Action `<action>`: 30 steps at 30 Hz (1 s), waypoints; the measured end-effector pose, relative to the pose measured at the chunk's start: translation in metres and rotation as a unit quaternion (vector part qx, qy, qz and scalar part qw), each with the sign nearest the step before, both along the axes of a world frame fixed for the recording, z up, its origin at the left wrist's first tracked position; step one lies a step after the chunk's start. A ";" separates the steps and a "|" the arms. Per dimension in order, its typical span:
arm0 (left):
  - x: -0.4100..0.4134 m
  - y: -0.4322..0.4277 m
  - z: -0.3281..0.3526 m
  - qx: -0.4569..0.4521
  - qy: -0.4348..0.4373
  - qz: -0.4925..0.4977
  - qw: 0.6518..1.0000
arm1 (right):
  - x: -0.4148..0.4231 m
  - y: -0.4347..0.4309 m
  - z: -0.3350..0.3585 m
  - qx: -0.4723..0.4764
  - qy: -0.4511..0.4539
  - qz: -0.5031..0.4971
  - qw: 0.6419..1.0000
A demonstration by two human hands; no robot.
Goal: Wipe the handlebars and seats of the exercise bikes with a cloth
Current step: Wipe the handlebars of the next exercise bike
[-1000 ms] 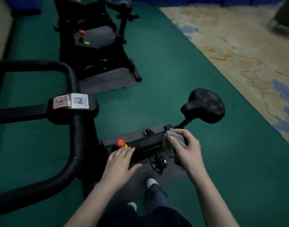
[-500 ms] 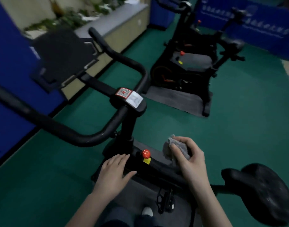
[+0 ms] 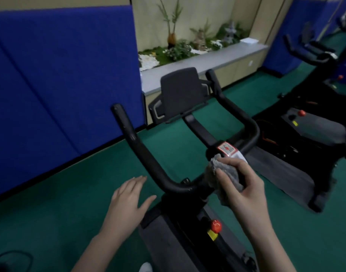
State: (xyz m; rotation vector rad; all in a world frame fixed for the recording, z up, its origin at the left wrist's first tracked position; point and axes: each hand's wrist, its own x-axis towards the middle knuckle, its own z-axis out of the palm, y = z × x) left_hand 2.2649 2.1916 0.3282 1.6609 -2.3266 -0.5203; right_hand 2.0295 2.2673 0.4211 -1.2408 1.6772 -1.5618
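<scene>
Cloth (image 3: 226,173), probably soft, light and easy to bunch, sits wadded in the right hand (image 3: 246,190), its grip curled round it at the centre of the stiff handlebars (image 3: 146,157), while the left hand (image 3: 129,197) hovers flat, its grip empty.

A long, low beige cabinet with a grey top (image 3: 217,59) runs along the far side of the room. Along the cabinet's back edge lies a bed of green plants and white pebbles (image 3: 178,51), with an orange-brown vase of thin tall stalks (image 3: 171,38) and a small grey stone ornament (image 3: 231,32). A white sheet (image 3: 249,41) lies at the right end of the cabinet's top. Behind the cabinet rises a plain beige wall (image 3: 148,20). A large blue padded panel (image 3: 60,85) stands to the cabinet's left, and another blue panel (image 3: 280,42) past its right end. Green carpet floor (image 3: 50,213) spreads in front of the cabinet, with a dark grey mat (image 3: 282,173) lying on it to the right. The light is dim and even.
</scene>
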 end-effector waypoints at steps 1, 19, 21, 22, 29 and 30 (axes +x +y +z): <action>0.004 -0.006 0.004 -0.003 0.019 0.010 1.000 | 0.006 -0.009 0.001 -0.002 0.003 0.013 1.000; 0.015 -0.132 0.065 0.025 0.420 0.154 0.894 | 0.106 -0.156 0.007 -0.073 0.116 0.113 0.984; 0.013 -0.140 0.068 0.022 0.469 0.165 0.867 | 0.114 -0.173 0.012 -0.099 0.137 0.118 0.979; 0.013 -0.143 0.068 0.020 0.499 0.170 0.850 | 0.119 -0.182 0.015 -0.115 0.149 0.119 0.975; 0.010 -0.156 0.062 0.056 0.616 0.171 0.767 | 0.148 -0.248 0.041 -0.166 0.266 0.193 0.930; 0.011 -0.157 0.060 0.057 0.617 0.171 0.766 | 0.150 -0.257 0.043 -0.146 0.310 0.228 0.912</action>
